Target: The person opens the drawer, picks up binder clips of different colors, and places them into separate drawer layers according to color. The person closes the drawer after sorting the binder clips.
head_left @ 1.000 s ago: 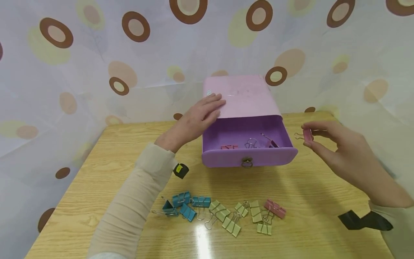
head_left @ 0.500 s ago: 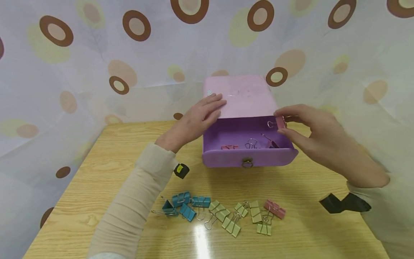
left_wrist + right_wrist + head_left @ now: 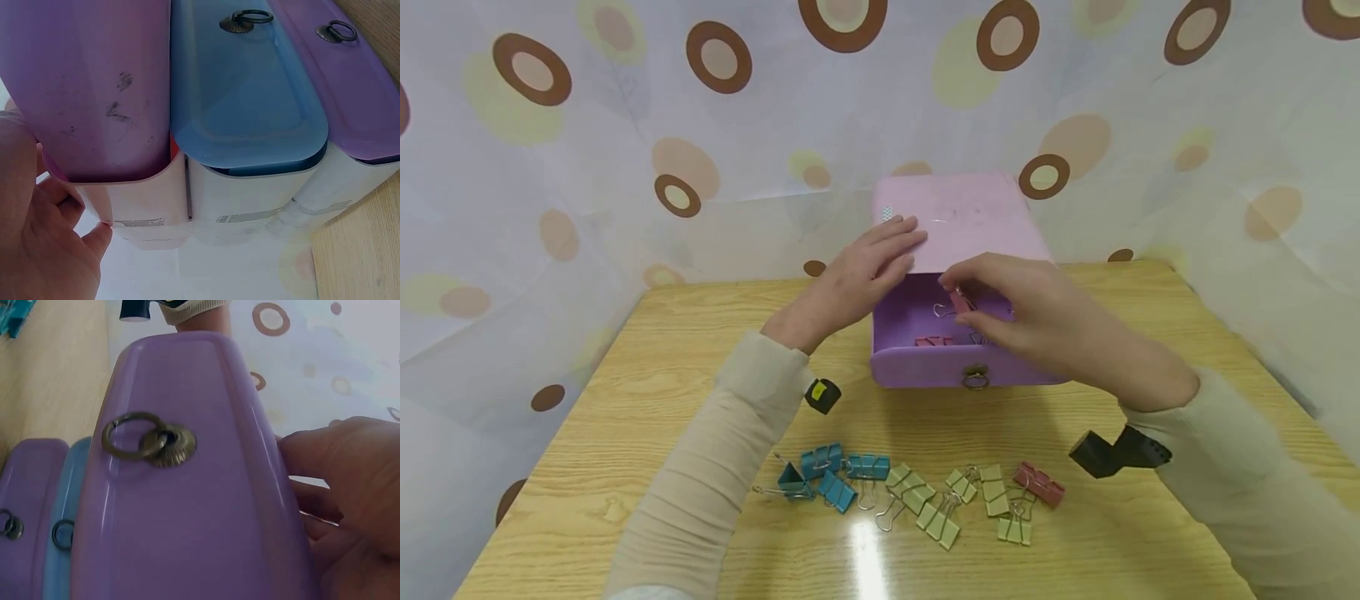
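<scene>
My right hand [image 3: 1045, 317] pinches a pink binder clip [image 3: 960, 301] between thumb and index finger, over the pulled-out purple drawer [image 3: 917, 368]. Inside the drawer lie another pink clip [image 3: 932, 341] and wire clip handles, partly hidden by the hand and the drawer front. My left hand [image 3: 853, 279] rests with extended fingers on the left edge of the pink cabinet top [image 3: 977, 221]. From the left wrist, the left hand [image 3: 56, 244] appears at the cabinet's side, beside the open drawer. In the right wrist view the drawer front [image 3: 194, 506] hides the held clip.
On the wooden table [image 3: 662, 400] before the cabinet lie several blue clips [image 3: 837, 492], several yellow-green clips [image 3: 938, 523] and a pink clip [image 3: 1040, 483]. Closed blue [image 3: 250, 94] and purple [image 3: 350, 81] drawers sit below the open one. A patterned sheet [image 3: 760, 133] hangs behind.
My right hand has moved left with the pink binder clip, from beside the cabinet to over the open drawer. The left hand has stayed on the cabinet.
</scene>
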Demonstrator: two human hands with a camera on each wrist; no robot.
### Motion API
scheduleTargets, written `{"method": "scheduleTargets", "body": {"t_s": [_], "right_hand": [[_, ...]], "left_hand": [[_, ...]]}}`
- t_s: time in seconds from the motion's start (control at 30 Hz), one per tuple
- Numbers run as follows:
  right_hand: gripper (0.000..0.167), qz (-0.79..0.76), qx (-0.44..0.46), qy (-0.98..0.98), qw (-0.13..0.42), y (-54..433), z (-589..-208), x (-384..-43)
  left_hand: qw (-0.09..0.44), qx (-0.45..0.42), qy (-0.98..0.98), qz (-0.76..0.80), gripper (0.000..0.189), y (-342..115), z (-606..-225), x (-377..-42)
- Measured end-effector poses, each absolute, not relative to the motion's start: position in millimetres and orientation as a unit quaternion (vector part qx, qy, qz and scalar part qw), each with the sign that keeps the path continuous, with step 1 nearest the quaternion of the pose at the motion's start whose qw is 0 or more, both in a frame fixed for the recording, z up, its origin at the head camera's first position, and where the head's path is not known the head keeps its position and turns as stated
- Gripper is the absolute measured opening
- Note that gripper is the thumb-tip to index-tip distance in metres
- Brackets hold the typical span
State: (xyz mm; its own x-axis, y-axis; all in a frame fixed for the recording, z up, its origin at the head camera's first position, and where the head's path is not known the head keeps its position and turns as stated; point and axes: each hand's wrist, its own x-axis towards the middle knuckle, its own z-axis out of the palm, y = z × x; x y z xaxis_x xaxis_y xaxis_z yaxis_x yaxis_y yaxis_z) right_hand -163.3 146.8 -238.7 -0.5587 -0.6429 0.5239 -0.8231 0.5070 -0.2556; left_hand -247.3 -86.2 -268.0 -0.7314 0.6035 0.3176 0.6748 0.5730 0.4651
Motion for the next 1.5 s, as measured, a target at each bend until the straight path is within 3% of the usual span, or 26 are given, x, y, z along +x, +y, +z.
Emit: {"method": "scheduleTargets", "body": {"t_s": [0.43, 0.63, 0.87, 1.1, 1.5], "right_hand": [[0.019, 0.270, 0.380, -0.884, 0.017, 137, -241, -171], [0.015, 0.255, 0.359, -0.898, -0.009, 138, -241, -171], [0.016, 0.260, 0.365, -0.894, 0.014, 140, -241, -169], [0.020, 0.272, 0.393, -0.871, 0.116, 152, -240, -160], [0.043, 0.271, 0.377, -0.859, 0.216, 197, -235, -125]], "left_hand": [[0.062, -0.359, -0.887, -0.285, 0.045, -85, -268, -247], [0.067, -0.362, -0.885, -0.285, 0.045, -86, -270, -248], [0.067, -0.364, -0.885, -0.283, 0.045, -86, -269, -248], [0.067, -0.362, -0.885, -0.286, 0.045, -85, -269, -247], [0.068, -0.357, -0.886, -0.289, 0.045, -84, -270, -247]]}}
